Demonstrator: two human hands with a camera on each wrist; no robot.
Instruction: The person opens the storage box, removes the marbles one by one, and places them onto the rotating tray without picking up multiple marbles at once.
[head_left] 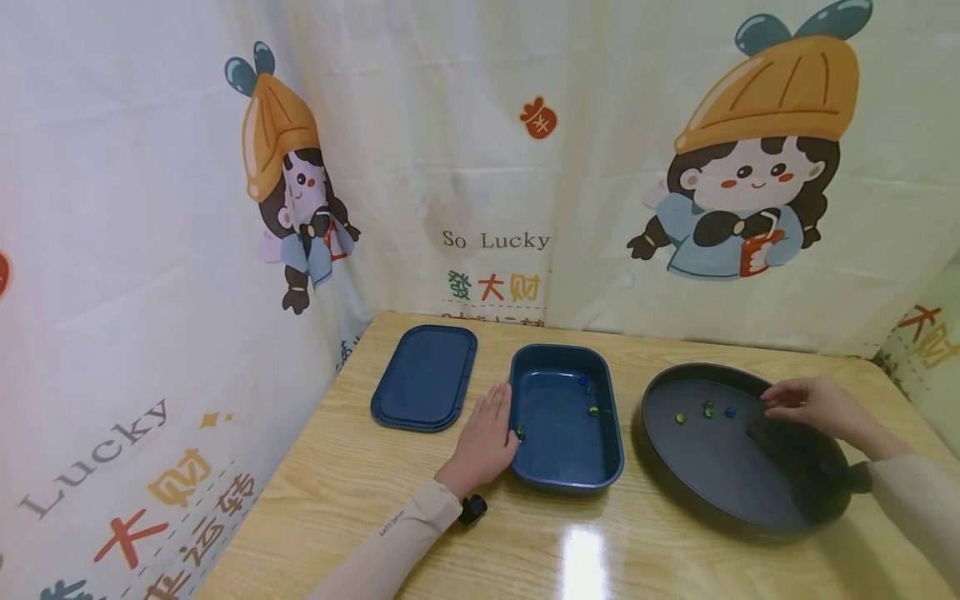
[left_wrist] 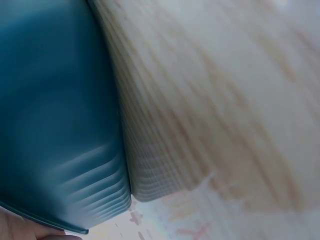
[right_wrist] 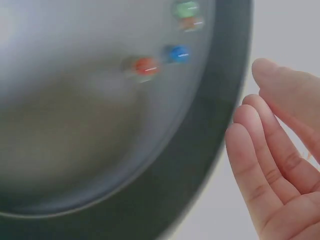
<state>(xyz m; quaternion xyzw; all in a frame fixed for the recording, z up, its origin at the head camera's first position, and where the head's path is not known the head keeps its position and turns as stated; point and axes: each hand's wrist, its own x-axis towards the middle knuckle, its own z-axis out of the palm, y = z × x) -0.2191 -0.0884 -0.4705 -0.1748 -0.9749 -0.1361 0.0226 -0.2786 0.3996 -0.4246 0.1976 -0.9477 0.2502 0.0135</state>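
Note:
My left hand (head_left: 487, 437) lies with straight fingers along the left wall of a deep blue rectangular container (head_left: 566, 477). Several glass marbles sit inside it, among them a yellow-green marble (head_left: 593, 411) and a blue marble (head_left: 583, 380). Over the far right rim of a dark round frying pan (head_left: 742, 492) hovers my right hand (head_left: 813, 408), thumb and fingers apart with nothing between them. In the pan, the right wrist view shows a red marble (right_wrist: 145, 66), a blue marble (right_wrist: 178, 53) and a green marble (right_wrist: 186, 9). The container's ribbed outer side (left_wrist: 95, 185) fills the left wrist view's left part.
A flat blue lid (head_left: 426, 375) lies on the wooden table (head_left: 337, 517) left of the container. The pan's short handle (head_left: 858, 477) points right, beside the right sleeve. A printed curtain (head_left: 465, 167) hangs behind the table and along its left side.

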